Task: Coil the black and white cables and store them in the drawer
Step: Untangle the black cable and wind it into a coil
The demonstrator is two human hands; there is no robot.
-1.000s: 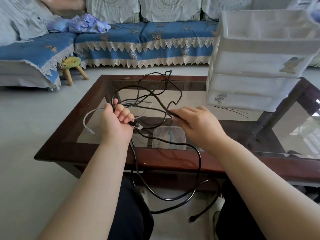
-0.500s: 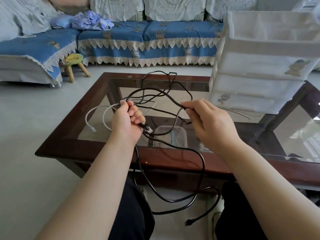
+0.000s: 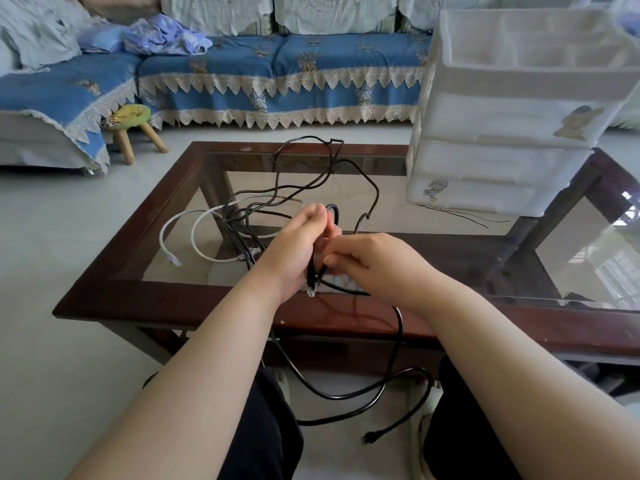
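Note:
My left hand [image 3: 294, 247] grips a short loop of the black cable [image 3: 348, 394], whose clear plug end hangs just below the fist. My right hand [image 3: 374, 265] pinches the same cable right beside the left hand. The rest of the black cable tangles over the glass table and droops off its front edge toward the floor, ending in a black plug by my feet. The white cable [image 3: 194, 233] lies in loose loops on the glass at the left. The white plastic drawer unit [image 3: 512, 112] stands on the table's right rear, its drawers closed.
The table has a dark wooden frame [image 3: 166, 303] around glass panes. A small clear box sits on the shelf under the glass, mostly hidden by my hands. A wooden stool [image 3: 133, 128] and a blue-covered sofa [image 3: 277, 74] stand behind on the pale floor.
My hands came together: the right hand brought its length of black cable across to the left hand, forming a small loop there. More black cable slid toward me.

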